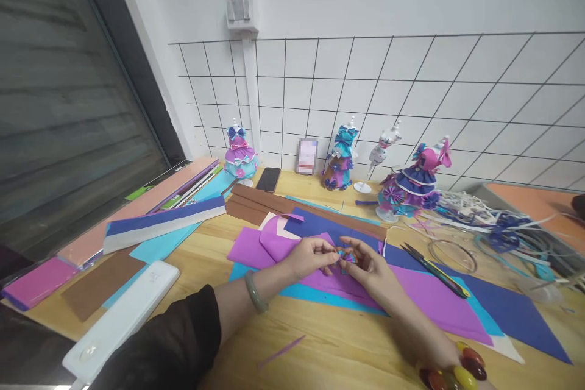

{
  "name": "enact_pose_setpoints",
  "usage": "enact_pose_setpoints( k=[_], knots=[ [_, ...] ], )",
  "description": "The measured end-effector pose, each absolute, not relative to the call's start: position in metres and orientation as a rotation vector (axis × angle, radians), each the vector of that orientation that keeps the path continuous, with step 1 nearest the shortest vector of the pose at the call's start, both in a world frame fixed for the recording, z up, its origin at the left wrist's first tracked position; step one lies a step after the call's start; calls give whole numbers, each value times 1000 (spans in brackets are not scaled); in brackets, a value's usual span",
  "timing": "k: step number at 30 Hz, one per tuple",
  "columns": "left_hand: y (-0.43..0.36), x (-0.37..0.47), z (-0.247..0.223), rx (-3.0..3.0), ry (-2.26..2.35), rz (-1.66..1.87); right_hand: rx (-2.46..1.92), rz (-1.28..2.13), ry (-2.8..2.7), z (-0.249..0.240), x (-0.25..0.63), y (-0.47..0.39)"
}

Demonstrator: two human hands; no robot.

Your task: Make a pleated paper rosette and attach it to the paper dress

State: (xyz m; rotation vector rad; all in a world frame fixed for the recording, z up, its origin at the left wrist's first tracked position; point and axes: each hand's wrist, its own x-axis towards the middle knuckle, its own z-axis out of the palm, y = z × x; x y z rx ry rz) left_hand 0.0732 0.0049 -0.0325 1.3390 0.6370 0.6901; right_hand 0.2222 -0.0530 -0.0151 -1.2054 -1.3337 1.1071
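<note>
My left hand point(314, 256) and my right hand point(365, 263) meet over the middle of the table. Between their fingertips they pinch a small pleated paper piece point(347, 261) in blue and purple. Fingers cover much of it, so its full shape is hidden. Beneath both hands lie sheets of purple paper point(439, 295), light-blue paper point(315, 298) and dark-blue paper point(521, 311), overlapping one another. Scissors point(434, 271) with black-and-yellow handles rest on the sheets, to the right of my right hand. A thin purple strip point(281, 351) lies on the bare wood nearer to me.
Small dress forms in paper dresses point(240, 155) stand along the wall, one form point(384, 149) on a thin stand. A phone point(268, 179) lies at the back. On the left are a white elongated device point(123, 317) and stacked paper. Tangled strips point(498, 225) pile up at right.
</note>
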Motion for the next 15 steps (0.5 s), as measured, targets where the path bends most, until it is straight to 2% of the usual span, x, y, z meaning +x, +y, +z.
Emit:
enact_pose_setpoints(
  k=[15],
  knots=[
    [5,72,-32,1306,667,696,-1244,1090,-1353,-15,223,-53]
  ],
)
